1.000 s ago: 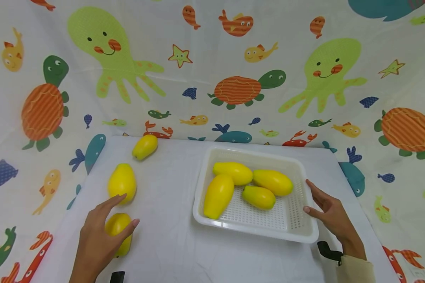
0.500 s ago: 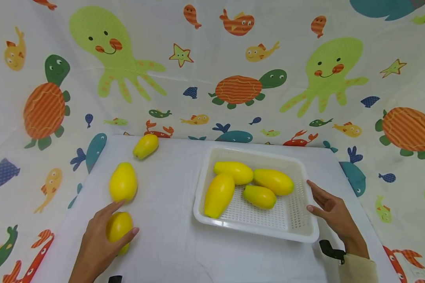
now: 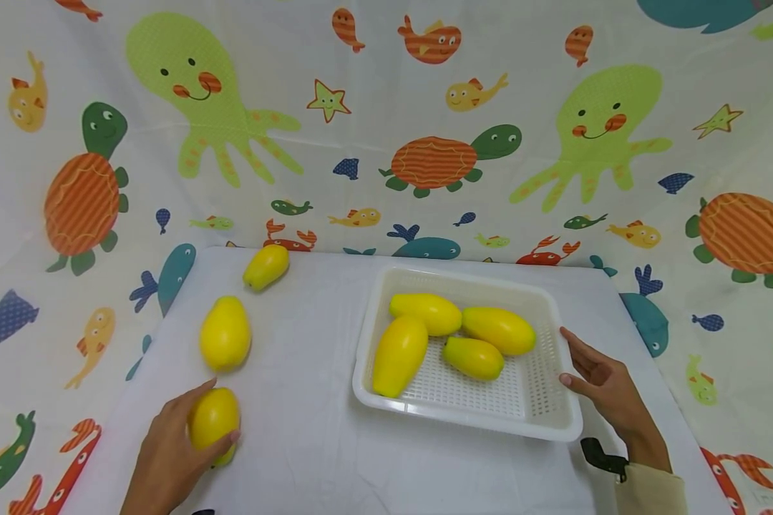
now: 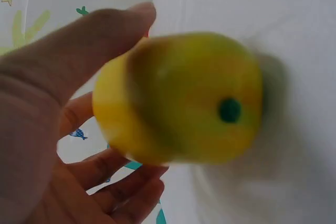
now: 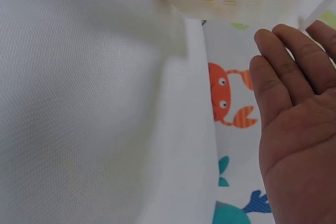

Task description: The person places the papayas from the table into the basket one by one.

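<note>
Looking through the cameras, I see the left hand (image 3: 167, 447) curled round the near fruit (image 3: 214, 422), thumb on its right side and index finger at its far end. This yellow fruit is at the left of the white surface (image 3: 303, 422); on the left wrist view its end shows a dark green spot, slightly blurred, and I cannot tell whether it is lifted. Just beyond it lies the middle fruit (image 3: 225, 335), and well past that, at the back edge, the far fruit (image 3: 266, 267). The right hand (image 3: 608, 393) has its fingers extended, grasping nothing, beside the right end of the white tray (image 3: 467, 420); I cannot tell whether the fingertips touch the rim. Four more yellow pieces (image 3: 399, 357) lie close together inside the tray. Behind everything I see a cloth (image 3: 373, 93) printed with sea animals.
</note>
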### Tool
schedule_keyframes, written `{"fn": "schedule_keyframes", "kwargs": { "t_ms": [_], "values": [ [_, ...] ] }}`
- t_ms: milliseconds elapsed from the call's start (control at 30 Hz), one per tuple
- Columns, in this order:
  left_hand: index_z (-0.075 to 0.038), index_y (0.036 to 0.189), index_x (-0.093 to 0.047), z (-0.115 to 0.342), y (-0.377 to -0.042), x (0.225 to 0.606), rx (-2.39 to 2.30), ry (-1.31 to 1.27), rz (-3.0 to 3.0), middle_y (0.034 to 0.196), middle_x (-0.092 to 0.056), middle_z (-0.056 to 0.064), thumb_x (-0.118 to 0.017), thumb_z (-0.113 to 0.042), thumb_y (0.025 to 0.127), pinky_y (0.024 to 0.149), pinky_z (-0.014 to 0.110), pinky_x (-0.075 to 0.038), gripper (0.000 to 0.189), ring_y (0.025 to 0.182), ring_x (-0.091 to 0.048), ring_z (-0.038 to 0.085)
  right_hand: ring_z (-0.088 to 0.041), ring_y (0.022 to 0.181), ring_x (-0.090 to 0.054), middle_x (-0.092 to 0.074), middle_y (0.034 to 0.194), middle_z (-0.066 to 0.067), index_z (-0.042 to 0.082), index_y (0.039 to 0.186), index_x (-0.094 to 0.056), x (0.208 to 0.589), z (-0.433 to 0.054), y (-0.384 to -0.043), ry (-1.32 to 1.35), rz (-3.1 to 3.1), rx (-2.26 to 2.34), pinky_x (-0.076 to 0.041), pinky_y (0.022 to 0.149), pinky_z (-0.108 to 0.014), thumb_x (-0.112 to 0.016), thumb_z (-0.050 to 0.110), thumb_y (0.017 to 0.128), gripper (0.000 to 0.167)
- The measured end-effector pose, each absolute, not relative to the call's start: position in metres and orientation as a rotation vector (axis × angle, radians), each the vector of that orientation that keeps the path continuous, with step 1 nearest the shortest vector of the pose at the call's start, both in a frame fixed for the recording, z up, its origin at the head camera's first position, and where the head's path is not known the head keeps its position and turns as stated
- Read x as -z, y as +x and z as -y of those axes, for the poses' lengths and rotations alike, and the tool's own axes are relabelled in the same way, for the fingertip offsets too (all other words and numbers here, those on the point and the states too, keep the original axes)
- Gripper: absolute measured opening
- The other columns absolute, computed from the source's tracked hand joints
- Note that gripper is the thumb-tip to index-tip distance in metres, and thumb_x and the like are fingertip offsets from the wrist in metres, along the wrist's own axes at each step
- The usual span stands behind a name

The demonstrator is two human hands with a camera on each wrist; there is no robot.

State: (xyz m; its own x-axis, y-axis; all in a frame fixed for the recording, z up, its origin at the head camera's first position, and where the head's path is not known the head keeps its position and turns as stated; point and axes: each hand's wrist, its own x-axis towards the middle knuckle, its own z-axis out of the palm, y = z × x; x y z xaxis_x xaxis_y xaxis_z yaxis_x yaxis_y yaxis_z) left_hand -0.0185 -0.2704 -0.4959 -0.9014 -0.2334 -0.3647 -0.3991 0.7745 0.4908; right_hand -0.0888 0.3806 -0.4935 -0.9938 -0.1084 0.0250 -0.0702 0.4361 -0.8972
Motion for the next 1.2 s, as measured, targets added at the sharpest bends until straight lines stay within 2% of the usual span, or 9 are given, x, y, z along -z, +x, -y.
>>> {"fn": "schedule_keyframes", "kwargs": {
  "t_ms": [267,533,767,1000,1200],
  "values": [
    [-0.017,0.167,-0.033,0.266,-0.017,0.499,-0.928,-0.504,-2.671,0.157,-0.040,0.029,-0.088,-0.045,0.086,0.116,0.070,-0.042,0.102,0.127,-0.048,0.048,0.017,0.139,-0.044,-0.036,0.172,0.002,0.021,0.167,-0.035,0.493,-0.380,-0.089,-0.176,-2.628,1.657,-0.049,0.103,-0.011,-0.072,0.005,0.100,0.078],
    [-0.011,0.163,-0.037,0.253,-0.020,0.484,-1.021,-0.345,-2.764,0.154,-0.045,0.025,-0.086,-0.044,0.089,0.113,0.067,-0.047,0.095,0.129,-0.051,0.044,0.017,0.139,-0.044,-0.036,0.173,0.003,0.023,0.167,-0.035,0.493,-0.380,-0.090,-0.157,-2.630,1.662,-0.048,0.103,-0.010,-0.073,0.007,0.100,0.078],
    [-0.014,0.160,-0.044,0.236,-0.026,0.471,-1.052,-0.241,-2.867,0.153,-0.049,0.022,-0.087,-0.046,0.088,0.109,0.065,-0.052,0.090,0.127,-0.054,0.040,0.017,0.139,-0.043,-0.035,0.172,0.004,0.023,0.167,-0.034,0.495,-0.380,-0.089,-0.148,-2.635,1.643,-0.048,0.103,-0.010,-0.073,0.009,0.101,0.078],
    [-0.021,0.157,-0.050,0.213,-0.033,0.458,-1.128,-0.103,-2.987,0.153,-0.056,0.013,-0.087,-0.051,0.086,0.104,0.062,-0.057,0.085,0.127,-0.056,0.033,0.017,0.139,-0.043,-0.033,0.173,0.005,0.024,0.167,-0.033,0.496,-0.381,-0.088,-0.140,-2.604,1.658,-0.051,0.100,-0.012,-0.072,0.009,0.101,0.078],
    [-0.025,0.154,-0.054,0.194,-0.042,0.452,-1.181,0.075,-3.085,0.145,-0.062,0.003,-0.089,-0.047,0.085,0.098,0.056,-0.061,0.080,0.122,-0.059,0.022,0.018,0.138,-0.043,-0.034,0.173,0.006,0.025,0.167,-0.033,0.495,-0.380,-0.087,-0.104,-2.606,1.651,-0.050,0.101,-0.011,-0.072,0.012,0.101,0.078]
  ]
}}
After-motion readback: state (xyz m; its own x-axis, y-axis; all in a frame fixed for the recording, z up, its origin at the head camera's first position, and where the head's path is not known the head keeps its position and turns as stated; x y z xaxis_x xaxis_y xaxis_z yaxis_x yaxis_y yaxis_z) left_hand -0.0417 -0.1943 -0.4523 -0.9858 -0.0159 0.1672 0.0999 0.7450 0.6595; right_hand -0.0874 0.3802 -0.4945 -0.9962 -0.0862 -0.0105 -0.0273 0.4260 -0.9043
